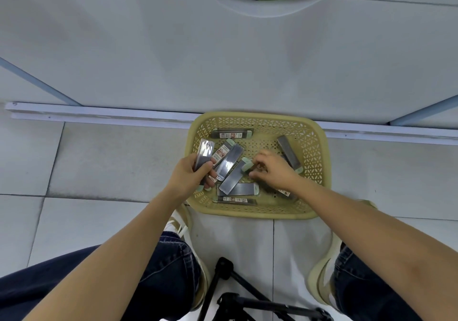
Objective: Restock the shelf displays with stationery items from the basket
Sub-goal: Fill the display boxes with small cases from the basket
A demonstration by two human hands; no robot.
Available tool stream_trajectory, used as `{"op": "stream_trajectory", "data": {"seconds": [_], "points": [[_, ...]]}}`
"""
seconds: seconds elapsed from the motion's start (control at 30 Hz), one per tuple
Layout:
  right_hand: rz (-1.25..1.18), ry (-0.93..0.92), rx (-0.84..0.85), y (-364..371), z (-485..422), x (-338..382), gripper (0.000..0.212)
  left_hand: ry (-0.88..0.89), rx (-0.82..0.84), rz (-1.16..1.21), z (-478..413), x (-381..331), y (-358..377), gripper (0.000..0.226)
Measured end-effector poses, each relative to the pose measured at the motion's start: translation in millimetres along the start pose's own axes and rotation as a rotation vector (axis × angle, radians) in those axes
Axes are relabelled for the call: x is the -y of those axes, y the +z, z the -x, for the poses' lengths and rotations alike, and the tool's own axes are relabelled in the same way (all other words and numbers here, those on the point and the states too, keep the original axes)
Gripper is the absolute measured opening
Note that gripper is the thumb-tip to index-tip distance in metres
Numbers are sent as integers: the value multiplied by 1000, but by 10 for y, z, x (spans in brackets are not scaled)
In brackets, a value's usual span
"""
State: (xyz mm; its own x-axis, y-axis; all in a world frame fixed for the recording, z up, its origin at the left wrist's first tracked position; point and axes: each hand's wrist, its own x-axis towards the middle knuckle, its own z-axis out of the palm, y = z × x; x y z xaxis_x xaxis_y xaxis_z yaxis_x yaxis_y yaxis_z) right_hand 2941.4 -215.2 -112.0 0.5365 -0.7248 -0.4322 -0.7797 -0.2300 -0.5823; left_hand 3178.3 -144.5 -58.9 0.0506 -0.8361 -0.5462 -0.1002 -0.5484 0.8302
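The basket (326,172) is pale yellow with a lacy pattern of little holes. The packs (231,180) in it are dark grey with mint green ends and red and white labels. The jeans (173,258) are dark blue and the tripod (224,267) is black.

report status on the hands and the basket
Left hand grips a fan of packs over the basket. Right hand down inside, fingers curled at a loose pack's mint end, grasp unclear. Nothing blocking.

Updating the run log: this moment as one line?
left hand: grips held packs | right hand: in basket, curled at loose pack, grip unclear | basket: on floor, more packs inside
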Motion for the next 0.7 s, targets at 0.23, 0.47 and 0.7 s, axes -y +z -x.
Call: {"op": "stream_trajectory", "data": {"seconds": [0.23, 0.47, 0.7], "points": [[-660, 184, 115, -115, -71, 271, 23, -42, -4, 34, -9, -35, 92, 18], [-1049, 115, 70, -156, -197, 604, 21, -76, 85, 120, 26, -90, 255, 25], [-549, 164, -70, -120, -262, 393, 26, -63, 3, 162, -32, -62, 36, 6]]}}
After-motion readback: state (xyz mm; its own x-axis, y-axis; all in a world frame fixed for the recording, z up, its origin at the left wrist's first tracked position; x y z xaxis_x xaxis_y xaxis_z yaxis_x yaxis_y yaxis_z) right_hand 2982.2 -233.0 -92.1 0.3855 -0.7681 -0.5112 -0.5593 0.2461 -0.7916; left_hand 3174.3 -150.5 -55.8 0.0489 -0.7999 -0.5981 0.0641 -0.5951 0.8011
